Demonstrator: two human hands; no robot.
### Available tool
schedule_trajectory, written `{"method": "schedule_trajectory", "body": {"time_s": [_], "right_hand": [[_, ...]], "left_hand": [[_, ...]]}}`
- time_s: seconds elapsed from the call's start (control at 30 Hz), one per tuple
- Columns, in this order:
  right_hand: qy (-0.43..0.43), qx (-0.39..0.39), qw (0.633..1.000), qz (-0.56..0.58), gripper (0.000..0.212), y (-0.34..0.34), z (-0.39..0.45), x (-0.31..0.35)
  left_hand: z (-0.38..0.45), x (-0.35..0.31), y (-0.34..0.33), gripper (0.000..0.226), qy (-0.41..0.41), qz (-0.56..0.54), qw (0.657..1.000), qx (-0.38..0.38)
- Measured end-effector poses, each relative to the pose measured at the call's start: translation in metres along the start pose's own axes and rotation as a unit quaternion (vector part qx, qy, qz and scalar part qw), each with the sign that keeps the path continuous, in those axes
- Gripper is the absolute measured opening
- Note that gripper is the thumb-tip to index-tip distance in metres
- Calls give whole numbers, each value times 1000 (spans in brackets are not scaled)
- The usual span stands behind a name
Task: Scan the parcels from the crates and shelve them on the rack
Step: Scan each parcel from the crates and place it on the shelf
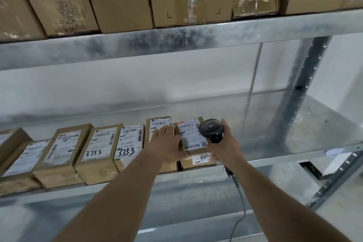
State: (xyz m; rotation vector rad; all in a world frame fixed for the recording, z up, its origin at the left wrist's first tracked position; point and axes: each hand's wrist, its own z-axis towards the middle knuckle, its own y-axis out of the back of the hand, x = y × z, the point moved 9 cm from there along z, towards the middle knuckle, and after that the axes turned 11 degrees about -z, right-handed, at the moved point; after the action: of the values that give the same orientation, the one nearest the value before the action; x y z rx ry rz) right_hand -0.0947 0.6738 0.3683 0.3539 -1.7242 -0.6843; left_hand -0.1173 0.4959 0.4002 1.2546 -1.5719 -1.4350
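Pressing flat left hand (164,144) on newest parcel (193,137), last in row on middle shelf (294,135), my fingers straight. Right hand (224,143) at 3 o'clock grips scanner (211,129). Risk: its dangling cable (238,202) catches shelf edge, drags parcel askew.

One cam only, on my head, wide-angle, so no 2nd view to share anything. It faces fwd at the rack (196,31), close up, about level w/ the gap between upper shelf and middle shelf (294,129). Upper shelf seen slightly from below, middle one from above. My forearms run in from bottom edge. Straight lines bow near frame edges.
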Motion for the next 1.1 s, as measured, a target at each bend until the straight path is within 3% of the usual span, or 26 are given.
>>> {"method": "schedule_trajectory", "body": {"time_s": [0.27,0.47,0.57,0.77,1.1], "right_hand": [[32,10,999,20,106,0,-8,10],[83,-28,996,32,103,25,-19,44],[113,-23,991,64,103,19,-28,64],[165,1,980,107,103,-16,-56,109],[247,86,960,99,104,-112,-125,196]], "left_hand": [[-5,5,4,75,13,-39,999,-23],[-19,12,37,68,11,-96,985,-143],[-42,28,57,64,50,-152,960,-228],[-109,72,68,64,122,-261,869,-402],[-214,166,75,58,165,-262,809,-499]]}}
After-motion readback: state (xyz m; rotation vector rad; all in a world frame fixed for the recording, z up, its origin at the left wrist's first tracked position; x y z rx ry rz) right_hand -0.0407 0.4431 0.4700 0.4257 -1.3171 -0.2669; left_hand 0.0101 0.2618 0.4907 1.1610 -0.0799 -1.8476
